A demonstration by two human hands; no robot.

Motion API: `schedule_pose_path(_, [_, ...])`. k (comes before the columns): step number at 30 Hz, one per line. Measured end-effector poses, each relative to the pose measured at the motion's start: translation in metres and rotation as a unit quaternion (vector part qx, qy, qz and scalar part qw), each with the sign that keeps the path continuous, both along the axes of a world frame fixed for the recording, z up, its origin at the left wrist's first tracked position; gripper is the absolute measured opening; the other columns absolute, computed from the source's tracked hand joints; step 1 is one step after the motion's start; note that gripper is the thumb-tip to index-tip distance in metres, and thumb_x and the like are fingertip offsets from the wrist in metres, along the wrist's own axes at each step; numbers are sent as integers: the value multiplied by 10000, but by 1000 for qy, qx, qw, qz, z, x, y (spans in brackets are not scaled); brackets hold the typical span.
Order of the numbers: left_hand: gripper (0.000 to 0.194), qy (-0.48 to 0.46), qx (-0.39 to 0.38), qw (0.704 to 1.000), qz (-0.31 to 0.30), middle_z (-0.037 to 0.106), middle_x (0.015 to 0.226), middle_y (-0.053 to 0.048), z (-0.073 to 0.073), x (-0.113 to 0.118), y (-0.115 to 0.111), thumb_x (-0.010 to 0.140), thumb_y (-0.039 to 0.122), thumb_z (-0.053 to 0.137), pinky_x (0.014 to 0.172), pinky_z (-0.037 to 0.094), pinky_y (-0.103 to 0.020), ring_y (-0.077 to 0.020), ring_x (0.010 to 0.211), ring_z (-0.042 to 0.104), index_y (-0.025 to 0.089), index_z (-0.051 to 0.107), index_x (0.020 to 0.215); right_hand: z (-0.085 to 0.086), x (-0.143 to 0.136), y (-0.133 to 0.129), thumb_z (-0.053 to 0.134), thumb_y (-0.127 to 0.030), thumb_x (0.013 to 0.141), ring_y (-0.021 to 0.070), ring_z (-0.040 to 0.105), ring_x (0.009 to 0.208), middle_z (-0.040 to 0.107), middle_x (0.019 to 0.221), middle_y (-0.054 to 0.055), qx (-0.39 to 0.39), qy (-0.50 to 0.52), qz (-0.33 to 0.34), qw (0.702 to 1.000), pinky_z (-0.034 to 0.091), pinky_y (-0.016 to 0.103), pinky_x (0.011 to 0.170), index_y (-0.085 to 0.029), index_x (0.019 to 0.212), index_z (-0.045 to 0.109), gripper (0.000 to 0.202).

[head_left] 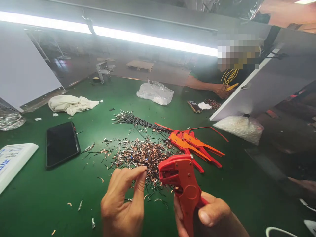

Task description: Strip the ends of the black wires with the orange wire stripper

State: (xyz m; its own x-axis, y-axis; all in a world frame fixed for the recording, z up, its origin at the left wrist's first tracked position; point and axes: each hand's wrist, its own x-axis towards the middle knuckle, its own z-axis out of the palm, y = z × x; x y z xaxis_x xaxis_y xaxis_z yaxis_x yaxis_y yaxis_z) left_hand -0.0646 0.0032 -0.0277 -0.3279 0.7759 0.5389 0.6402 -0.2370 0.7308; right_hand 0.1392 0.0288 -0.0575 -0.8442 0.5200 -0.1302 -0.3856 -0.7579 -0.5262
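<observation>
My left hand [124,200] pinches a thin black wire [152,170] between thumb and forefinger. The wire runs toward the jaws of a red and orange wire stripper [185,184]; whether the jaws grip it I cannot tell. Wrapped round the stripper's handles is my right hand [214,210]. Behind both hands lies a heap of cut wire ends and bits of insulation [142,154]. A bundle of black wires [140,121] with silvery tips stretches across the table past the heap. Two more wire strippers [195,144] rest beside it, partly overlapping.
On the green table [93,194] lie a black phone [62,144], a white cloth [71,104], a clear plastic bag [155,93] and a white box [17,161]. A white divider [266,79] stands at right. Beyond it a co-worker's hand [222,90] holds yellow wires.
</observation>
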Motion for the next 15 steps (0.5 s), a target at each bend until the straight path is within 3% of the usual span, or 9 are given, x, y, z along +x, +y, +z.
schedule_pose_path(11, [201,12,18,998,-62,574,737,51,1,-5,2,860,76,631,654,415,-223,-101,702,494,250,669,954,1,2,-3,628,-392,725,145,599,588,651,677,104,-25,-26,-15,999,452,245,599,-74,916,599,372])
schedule_pose_path(15, [201,49,7,996,-77,589,718,46,3,-6,3,848,83,639,623,436,-215,-109,684,511,247,663,962,5,0,-1,603,-368,763,107,525,493,585,571,46,-15,-23,-27,999,417,203,514,-92,880,590,299])
